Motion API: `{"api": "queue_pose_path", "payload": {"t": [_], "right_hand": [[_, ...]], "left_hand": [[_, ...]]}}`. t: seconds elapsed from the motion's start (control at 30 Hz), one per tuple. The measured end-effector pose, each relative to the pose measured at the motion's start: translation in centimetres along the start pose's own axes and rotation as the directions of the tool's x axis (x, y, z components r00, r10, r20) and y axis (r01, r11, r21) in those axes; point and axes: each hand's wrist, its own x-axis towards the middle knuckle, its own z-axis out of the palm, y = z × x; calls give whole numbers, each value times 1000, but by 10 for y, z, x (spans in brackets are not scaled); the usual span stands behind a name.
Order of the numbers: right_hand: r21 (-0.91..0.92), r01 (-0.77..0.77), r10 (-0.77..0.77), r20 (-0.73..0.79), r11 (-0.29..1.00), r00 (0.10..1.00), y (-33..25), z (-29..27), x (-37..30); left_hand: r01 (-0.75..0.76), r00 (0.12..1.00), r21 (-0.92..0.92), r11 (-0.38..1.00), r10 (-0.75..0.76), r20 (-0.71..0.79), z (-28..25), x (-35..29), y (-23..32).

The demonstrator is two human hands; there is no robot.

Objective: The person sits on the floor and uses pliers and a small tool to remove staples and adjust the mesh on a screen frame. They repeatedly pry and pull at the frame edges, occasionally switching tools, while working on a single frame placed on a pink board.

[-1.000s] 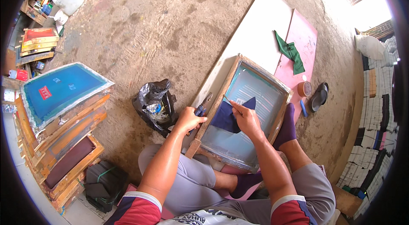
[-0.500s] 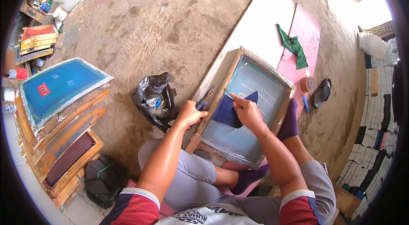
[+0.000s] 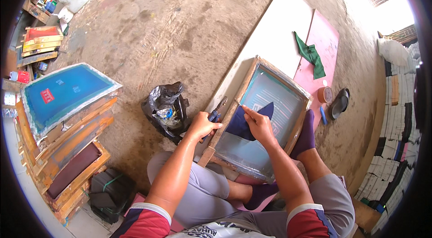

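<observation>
A wooden-framed printing screen (image 3: pixel 294 84) with pale blue mesh lies tilted in front of me, its near end by my crossed legs. A dark blue cloth (image 3: pixel 240 124) rests on the mesh near the left bar. My right hand (image 3: pixel 260 126) is over this cloth, fingers pinched and pointing at the left bar; a small thin piece seems to show at the fingertips, too small to name. My left hand (image 3: pixel 203 126) is closed around blue-handled pliers (image 3: pixel 214 114), jaws pointing away from me, with its thumb against the bar's outer side.
Under the screen are a white board (image 3: pixel 281 22) and a pink board (image 3: pixel 327 35) bearing a green cloth (image 3: pixel 310 55). A tape roll (image 3: pixel 324 95) and a black sandal (image 3: pixel 339 104) lie at right. Left are a black plastic bag (image 3: pixel 164 103) and stacked screens (image 3: pixel 67 98).
My right hand's fingertips have come slightly nearer the screen's left bar. The left hand keeps its hold on the pliers. The whole view has shifted a little.
</observation>
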Motion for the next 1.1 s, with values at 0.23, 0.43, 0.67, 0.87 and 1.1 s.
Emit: {"api": "queue_pose_path", "payload": {"t": [0.23, 0.43, 0.67, 0.87, 1.1], "right_hand": [[-152, -65, 67, 14, 986, 998, -6, -9, 4], [-142, 15, -8, 47, 990, 999, 8, -24, 3], [-161, -65, 69, 15, 985, 998, 8, -14, 2], [143, -236, 220, 117, 961, 968, 19, -10, 11], [223, -418, 351, 285, 881, 892, 2, -33, 14]], "left_hand": [[-2, 1000, -4, 1000, 2, 15, 0, -2, 4], [10, 1000, 15, 1000, -10, 8, 0, 0, 1], [8, 1000, 53, 999, -8, 10, 0, 4, -4], [1, 1000, 36, 999, -1, 7, 2, 2, 0], [-21, 1000, 43, 999, 21, 8, 1, 3, -1]]}}
